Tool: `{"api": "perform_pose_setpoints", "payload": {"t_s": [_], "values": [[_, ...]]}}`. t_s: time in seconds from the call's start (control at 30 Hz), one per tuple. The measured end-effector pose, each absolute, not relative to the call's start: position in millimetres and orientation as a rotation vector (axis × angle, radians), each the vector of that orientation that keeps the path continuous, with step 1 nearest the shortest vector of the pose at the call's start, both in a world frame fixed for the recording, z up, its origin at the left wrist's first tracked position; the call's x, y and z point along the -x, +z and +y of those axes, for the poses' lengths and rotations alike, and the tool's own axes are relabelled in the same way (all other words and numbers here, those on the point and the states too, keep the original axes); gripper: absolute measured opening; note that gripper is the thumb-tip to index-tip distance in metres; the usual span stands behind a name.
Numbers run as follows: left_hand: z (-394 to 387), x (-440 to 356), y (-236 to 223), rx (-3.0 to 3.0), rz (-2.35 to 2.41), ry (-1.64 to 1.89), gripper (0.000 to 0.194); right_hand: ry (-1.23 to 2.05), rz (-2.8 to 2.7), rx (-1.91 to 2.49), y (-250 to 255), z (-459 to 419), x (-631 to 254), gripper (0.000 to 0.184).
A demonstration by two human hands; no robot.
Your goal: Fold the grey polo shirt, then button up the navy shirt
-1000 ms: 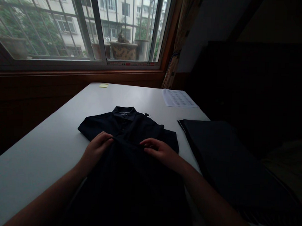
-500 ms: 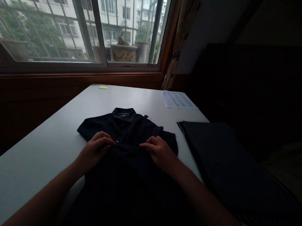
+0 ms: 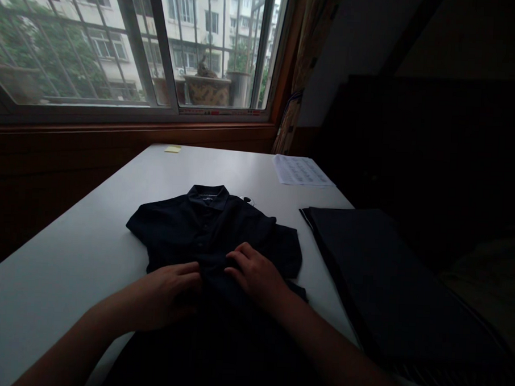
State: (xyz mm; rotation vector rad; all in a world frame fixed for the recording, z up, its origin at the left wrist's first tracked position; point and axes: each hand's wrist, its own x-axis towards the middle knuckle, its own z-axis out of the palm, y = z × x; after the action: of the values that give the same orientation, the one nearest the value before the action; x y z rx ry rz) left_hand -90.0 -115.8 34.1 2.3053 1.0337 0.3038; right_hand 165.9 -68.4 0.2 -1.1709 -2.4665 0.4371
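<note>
A dark navy short-sleeved shirt (image 3: 208,236) lies front up on the white table, its collar toward the window and a row of buttons down the front. My left hand (image 3: 172,291) rests over the left side of the shirt's front, fingers bent and thumb apart from them. Opposite it, my right hand (image 3: 256,272) touches the cloth with its fingers slightly spread. Neither hand visibly pinches the fabric, though the left fingertips are in deep shade. The shirt's lower part fades into darkness beneath my forearms.
Dark folded cloth (image 3: 373,272) with a fringed near edge covers the table's right side. Printed sheets (image 3: 303,170) lie at the back right, a yellow note (image 3: 173,149) at the back left. A small round white object (image 3: 247,200) shows behind the shirt's shoulder. Beyond the table is a barred window (image 3: 221,55).
Both hands have let go of the raised fold of shirt they pinched and moved lower. The cloth lies flatter, showing more of the button front. The view has shifted slightly.
</note>
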Motion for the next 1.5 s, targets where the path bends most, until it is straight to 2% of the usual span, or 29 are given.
{"api": "perform_pose_setpoints", "payload": {"t_s": [0.13, 0.43, 0.8, 0.97, 1.23, 1.5], "values": [[-114, 93, 34, -2.297, 0.971, 0.268, 0.017, 0.494, -2.466, 1.259, 2, -66, -165, 0.018], [-115, 92, 30, -2.409, 0.912, 0.337, 0.016, 0.506, -2.444, 1.441, 4, -65, -163, 0.021], [-119, 87, 31, -2.672, 0.917, 0.315, 0.014, 0.511, -2.37, 1.339, 3, -68, -164, 0.023], [-120, 87, 27, -2.762, 0.947, 0.32, 0.013, 0.548, -2.376, 1.302, 3, -66, -165, 0.012], [-123, 87, 25, -2.874, 0.948, 0.354, 0.009, 0.561, -2.374, 1.34, 4, -64, -166, 0.014], [-125, 83, 30, -2.893, 0.906, 0.451, 0.01, 0.623, -2.33, 1.334, 4, -64, -165, 0.006]]}}
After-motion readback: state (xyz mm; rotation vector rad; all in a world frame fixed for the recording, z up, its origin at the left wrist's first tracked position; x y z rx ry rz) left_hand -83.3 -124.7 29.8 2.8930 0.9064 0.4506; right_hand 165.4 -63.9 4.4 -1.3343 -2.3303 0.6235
